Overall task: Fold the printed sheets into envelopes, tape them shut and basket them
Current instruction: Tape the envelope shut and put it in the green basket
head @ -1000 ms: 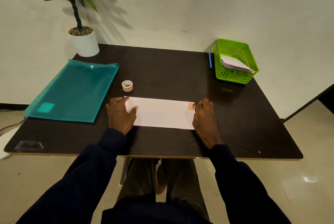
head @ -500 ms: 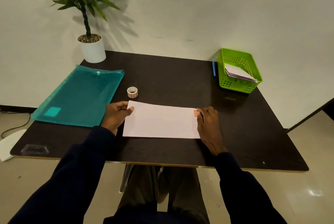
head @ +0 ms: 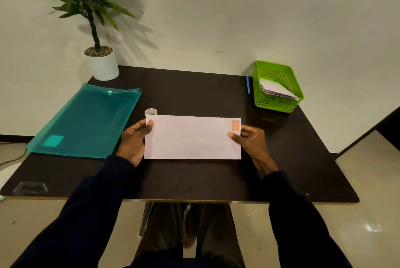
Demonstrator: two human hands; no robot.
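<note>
A folded white envelope (head: 192, 138) with an orange stamp print at its top right corner is held up over the middle of the dark table (head: 194, 179). My left hand (head: 134, 140) grips its left edge, thumb on top. My right hand (head: 251, 140) pinches its right edge just below the stamp. A small roll of tape (head: 150, 111) peeks out just behind the envelope's top left corner. The green basket (head: 279, 103) stands at the back right with several folded envelopes (head: 275, 89) inside.
A teal plastic folder (head: 86, 122) lies on the left of the table. A potted plant (head: 101, 62) stands at the back left corner. A blue pen (head: 248, 85) lies beside the basket. A clear strip (head: 30, 187) sits near the front left edge.
Both hands pressed the envelope flat on the table; now they grip its two ends and have lifted it off the surface, tilted toward me.
</note>
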